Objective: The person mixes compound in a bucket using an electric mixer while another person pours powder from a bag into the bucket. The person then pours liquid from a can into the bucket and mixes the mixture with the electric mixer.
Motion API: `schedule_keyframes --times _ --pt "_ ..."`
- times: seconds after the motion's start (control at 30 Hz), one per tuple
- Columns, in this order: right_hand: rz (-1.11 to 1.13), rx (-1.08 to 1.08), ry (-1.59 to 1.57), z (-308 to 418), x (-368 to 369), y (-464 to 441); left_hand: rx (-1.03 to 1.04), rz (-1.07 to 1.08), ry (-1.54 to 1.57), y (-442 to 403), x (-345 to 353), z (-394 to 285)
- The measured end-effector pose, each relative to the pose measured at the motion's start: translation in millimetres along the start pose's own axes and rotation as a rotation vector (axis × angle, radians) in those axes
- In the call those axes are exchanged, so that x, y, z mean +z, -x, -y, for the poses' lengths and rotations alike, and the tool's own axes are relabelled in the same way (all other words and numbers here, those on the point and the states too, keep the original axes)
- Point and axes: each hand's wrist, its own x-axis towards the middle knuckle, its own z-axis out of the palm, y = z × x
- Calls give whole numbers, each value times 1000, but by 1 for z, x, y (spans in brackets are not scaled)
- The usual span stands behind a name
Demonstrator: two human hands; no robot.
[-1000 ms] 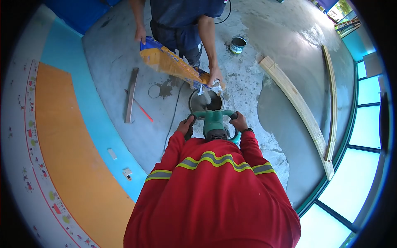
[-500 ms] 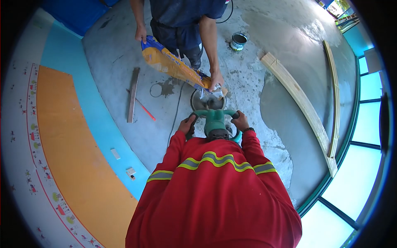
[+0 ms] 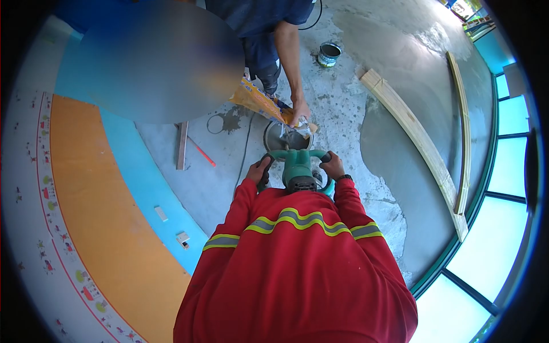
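Note:
My left hand (image 3: 259,170) is wrapped around the left grip of a green handheld power mixer (image 3: 298,170). On the opposite grip, my right hand (image 3: 333,166) is closed too, with a dark band at its wrist. The mixer's body stands in front of my chest, over a round bucket (image 3: 267,146) with grey contents. A co-worker's hand (image 3: 299,110) holds the lower end of a yellow and blue bag (image 3: 258,103), tilted with its mouth over the bucket. A blurred patch hides the bag's upper end and the co-worker's other hand.
A small pail (image 3: 329,55) stands on the floor beyond the bucket. Long wooden boards (image 3: 412,137) lie at right on wet-looking grey screed (image 3: 394,177). A flat bar (image 3: 182,146) and a red-handled tool (image 3: 203,153) lie at left. A cable (image 3: 246,148) crosses the floor.
A blurred patch now covers the upper left, over part of the bag and co-worker. The mixer and both my hands stay in nearly the same place.

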Motion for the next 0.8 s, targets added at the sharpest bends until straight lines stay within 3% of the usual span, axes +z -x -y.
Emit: schedule_keyframes --times 0.8 --pt "12 -72 45 23 -5 -14 3 -49 119 -3 -6 20"
